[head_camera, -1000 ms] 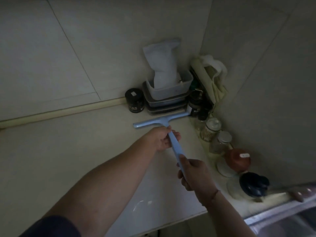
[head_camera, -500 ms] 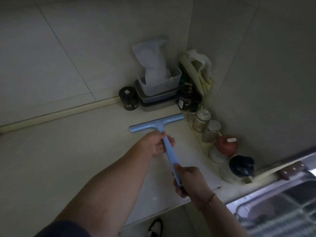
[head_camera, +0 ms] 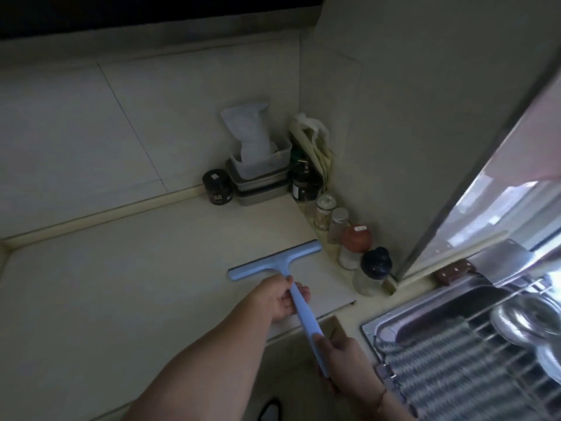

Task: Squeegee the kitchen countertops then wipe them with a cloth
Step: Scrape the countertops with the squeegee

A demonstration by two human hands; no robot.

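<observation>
From the head camera: the light-blue plastic T-shaped squeegee [head_camera: 303, 287] lies blade-down on the pale cream countertop [head_camera: 121, 284], its head near the front edge, just beside the row of small glass spice jars [head_camera: 349, 238]. The left hand [head_camera: 280, 297] is wrapped round the handle just below the blade; the right hand [head_camera: 340, 357] grips the handle's tail end. It looks light and rigid, with a flexible blade edge. Holding near the head gives pressure, the tail steers. The steel sink [head_camera: 425, 317] sits to the right.
</observation>
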